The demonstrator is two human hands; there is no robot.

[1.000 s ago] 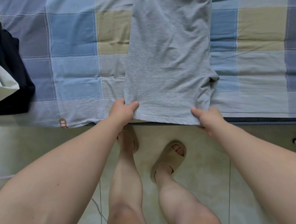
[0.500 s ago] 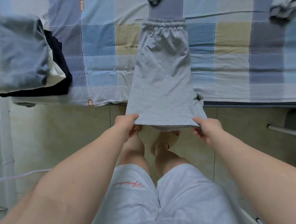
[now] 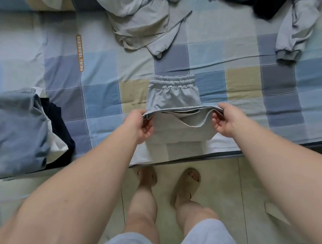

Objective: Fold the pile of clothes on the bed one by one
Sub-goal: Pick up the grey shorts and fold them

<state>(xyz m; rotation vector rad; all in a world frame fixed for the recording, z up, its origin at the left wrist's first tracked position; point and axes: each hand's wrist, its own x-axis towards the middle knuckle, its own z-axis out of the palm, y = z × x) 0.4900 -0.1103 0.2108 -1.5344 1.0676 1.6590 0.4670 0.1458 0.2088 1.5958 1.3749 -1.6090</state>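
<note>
The shorts (image 3: 173, 95) are plain light grey. The bed sheet (image 3: 99, 96) is checked in pale blue, mid blue, slate and sandy tan, with a small orange-brown label (image 3: 79, 53). At the bed's left edge a dusty-blue garment (image 3: 11, 131) tops white and navy layers. The floor tiles (image 3: 228, 187) are cream, the sandals (image 3: 182, 187) beige.
</note>
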